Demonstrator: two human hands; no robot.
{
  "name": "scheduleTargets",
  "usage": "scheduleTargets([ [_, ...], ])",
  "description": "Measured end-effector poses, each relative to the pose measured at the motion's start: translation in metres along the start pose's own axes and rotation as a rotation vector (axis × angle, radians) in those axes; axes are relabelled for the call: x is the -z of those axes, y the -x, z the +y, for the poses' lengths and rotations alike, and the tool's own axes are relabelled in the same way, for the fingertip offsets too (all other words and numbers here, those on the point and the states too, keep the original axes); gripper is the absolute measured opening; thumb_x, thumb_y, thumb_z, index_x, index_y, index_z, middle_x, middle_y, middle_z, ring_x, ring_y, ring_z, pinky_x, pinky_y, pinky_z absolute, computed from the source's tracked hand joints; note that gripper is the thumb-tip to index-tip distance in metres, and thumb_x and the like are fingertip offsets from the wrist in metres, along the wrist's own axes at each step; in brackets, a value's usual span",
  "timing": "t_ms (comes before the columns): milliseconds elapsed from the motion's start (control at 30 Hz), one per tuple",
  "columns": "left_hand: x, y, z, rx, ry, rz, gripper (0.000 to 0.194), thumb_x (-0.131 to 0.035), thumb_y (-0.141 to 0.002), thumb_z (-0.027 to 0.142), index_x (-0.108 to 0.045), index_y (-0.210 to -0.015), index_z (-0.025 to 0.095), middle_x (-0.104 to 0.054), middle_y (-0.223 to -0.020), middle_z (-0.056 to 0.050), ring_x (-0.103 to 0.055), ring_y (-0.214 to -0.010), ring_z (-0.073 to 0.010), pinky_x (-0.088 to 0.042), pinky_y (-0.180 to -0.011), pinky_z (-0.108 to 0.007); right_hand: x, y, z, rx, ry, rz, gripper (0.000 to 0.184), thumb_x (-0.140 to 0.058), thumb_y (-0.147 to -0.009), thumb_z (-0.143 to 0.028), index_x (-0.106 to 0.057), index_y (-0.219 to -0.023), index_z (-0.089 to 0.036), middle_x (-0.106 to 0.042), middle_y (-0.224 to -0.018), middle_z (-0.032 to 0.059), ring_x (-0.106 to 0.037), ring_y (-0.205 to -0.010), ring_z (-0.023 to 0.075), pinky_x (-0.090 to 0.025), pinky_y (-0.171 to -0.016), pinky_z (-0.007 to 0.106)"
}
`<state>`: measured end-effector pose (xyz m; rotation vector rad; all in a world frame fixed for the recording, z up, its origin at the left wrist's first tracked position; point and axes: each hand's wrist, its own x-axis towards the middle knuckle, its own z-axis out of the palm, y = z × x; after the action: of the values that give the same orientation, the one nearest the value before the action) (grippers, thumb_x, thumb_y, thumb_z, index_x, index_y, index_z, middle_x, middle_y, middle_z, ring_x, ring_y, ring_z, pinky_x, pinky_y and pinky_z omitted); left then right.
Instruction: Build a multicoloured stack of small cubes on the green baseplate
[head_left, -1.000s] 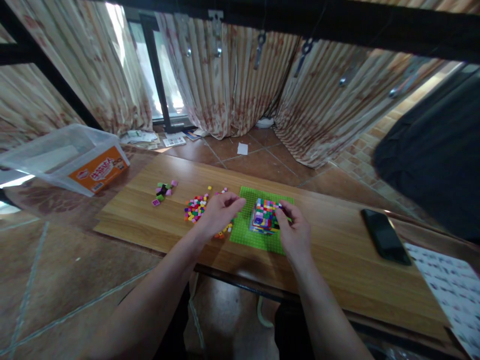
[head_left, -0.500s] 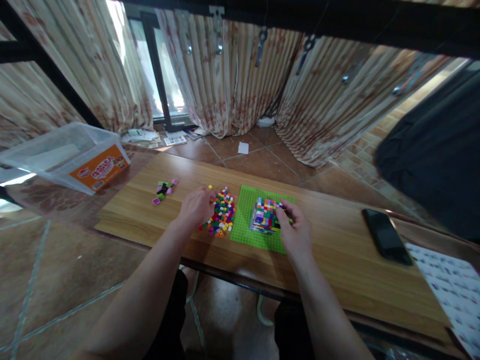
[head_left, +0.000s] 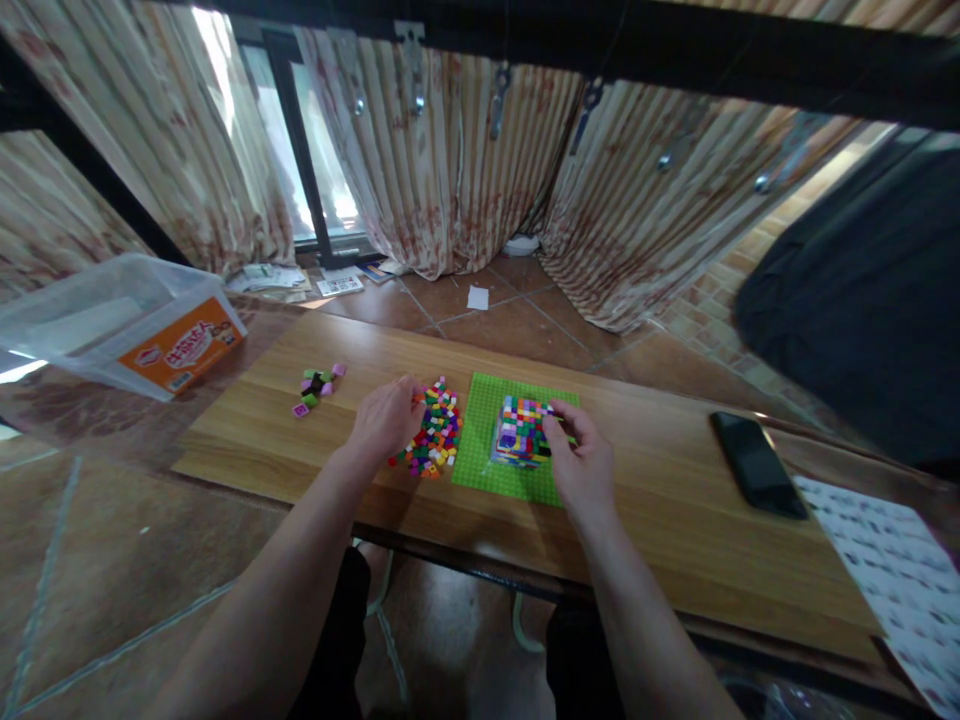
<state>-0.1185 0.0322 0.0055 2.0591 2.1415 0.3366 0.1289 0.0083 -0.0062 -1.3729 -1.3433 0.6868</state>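
Note:
A green studded baseplate (head_left: 491, 472) lies on the wooden table (head_left: 675, 520). On it stands a block of many-coloured small bricks (head_left: 517, 432). My right hand (head_left: 577, 460) rests against the block's right side, fingers curled onto it. A loose pile of small coloured bricks (head_left: 436, 436) lies just left of the baseplate. My left hand (head_left: 384, 417) sits at the left edge of that pile, fingers bent down among the bricks; whether it holds one is hidden.
A small cluster of pink, green and black pieces (head_left: 315, 385) lies further left. A clear plastic tub with an orange label (head_left: 127, 325) sits at the far left. A black phone (head_left: 756, 465) and a printed sheet (head_left: 885, 540) lie at the right. Curtains hang behind.
My left hand moved left from the baseplate to the loose pile, and the pile now lies closer to the baseplate. My right hand stayed on the brick block.

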Motion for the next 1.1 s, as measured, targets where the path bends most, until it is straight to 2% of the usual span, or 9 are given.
scheduleTargets([
  [300,0.008,0.001,0.002,0.014,0.097,0.068,0.018,-0.054,-0.082,0.027,-0.067,-0.091,0.018,-0.072,-0.086,-0.008,-0.066,-0.08,-0.0232,-0.046,-0.071,-0.032,0.0,0.0,-0.003,0.004,0.015,0.016,0.038,-0.058,-0.083,-0.044,-0.067,-0.107,-0.016,-0.07,-0.102,0.0114,-0.065,-0.086,0.0202,-0.054,-0.076,0.037],
  [367,0.009,0.002,0.004,-0.033,0.196,0.098,0.017,-0.056,-0.082,0.029,-0.067,-0.09,0.018,-0.072,-0.084,-0.006,-0.065,-0.077,-0.0209,-0.047,-0.07,-0.031,-0.001,0.0,-0.002,0.011,0.023,0.02,0.037,-0.057,-0.083,-0.044,-0.067,-0.107,-0.016,-0.07,-0.101,0.0109,-0.065,-0.085,0.0196,-0.054,-0.074,0.036],
  [467,0.008,0.007,0.013,-0.186,0.43,0.167,0.015,-0.057,-0.083,0.03,-0.065,-0.089,0.018,-0.071,-0.085,-0.004,-0.065,-0.077,-0.0178,-0.049,-0.071,-0.029,0.0,0.0,-0.002,0.032,0.035,0.032,0.036,-0.056,-0.085,-0.043,-0.066,-0.107,-0.016,-0.069,-0.099,0.0104,-0.065,-0.083,0.0186,-0.054,-0.072,0.034],
  [567,0.006,0.017,0.031,-0.348,0.587,0.23,0.011,-0.057,-0.084,0.027,-0.063,-0.089,0.019,-0.07,-0.085,-0.002,-0.065,-0.078,-0.0155,-0.051,-0.075,-0.028,0.002,0.003,-0.008,0.15,0.065,0.077,0.028,-0.056,-0.086,-0.038,-0.067,-0.105,-0.02,-0.067,-0.106,0.0094,-0.064,-0.092,0.0188,-0.054,-0.079,0.036],
  [667,0.005,0.031,0.051,-0.436,0.598,0.3,0.013,-0.058,-0.085,0.025,-0.063,-0.096,0.019,-0.07,-0.089,-0.002,-0.065,-0.08,-0.0143,-0.051,-0.077,-0.027,0.005,0.009,-0.02,0.305,0.119,0.087,0.019,-0.058,-0.086,-0.03,-0.068,-0.1,-0.023,-0.064,-0.112,0.0081,-0.061,-0.106,0.0201,-0.05,-0.093,0.04],
  [767,0.005,0.039,0.065,-0.493,0.581,0.347,0.019,-0.059,-0.085,0.024,-0.062,-0.104,0.02,-0.07,-0.09,-0.002,-0.064,-0.081,-0.0143,-0.051,-0.079,-0.027,0.006,0.015,-0.031,0.41,0.122,0.033,0.017,-0.059,-0.086,-0.025,-0.068,-0.101,-0.024,-0.063,-0.112,0.0079,-0.06,-0.107,0.02,-0.049,-0.097,0.041],
  [933,0.004,0.041,0.071,-0.537,0.586,0.339,0.023,-0.059,-0.086,0.024,-0.061,-0.109,0.021,-0.071,-0.094,-0.002,-0.065,-0.085,-0.0142,-0.051,-0.08,-0.027,0.007,0.019,-0.033,0.499,0.121,-0.089,0.023,-0.056,-0.089,-0.02,-0.067,-0.108,-0.026,-0.062,-0.114,0.0073,-0.059,-0.108,0.0194,-0.05,-0.095,0.041],
  [1100,0.002,0.042,0.071,-0.594,0.586,0.318,0.025,-0.057,-0.088,0.024,-0.059,-0.113,0.021,-0.071,-0.098,-0.003,-0.067,-0.087,-0.0146,-0.052,-0.082,-0.028,0.007,0.019,-0.031,0.554,0.187,-0.125,0.021,-0.056,-0.09,-0.021,-0.068,-0.106,-0.028,-0.066,-0.11,0.0055,-0.06,-0.106,0.0192,-0.05,-0.093,0.041],
])
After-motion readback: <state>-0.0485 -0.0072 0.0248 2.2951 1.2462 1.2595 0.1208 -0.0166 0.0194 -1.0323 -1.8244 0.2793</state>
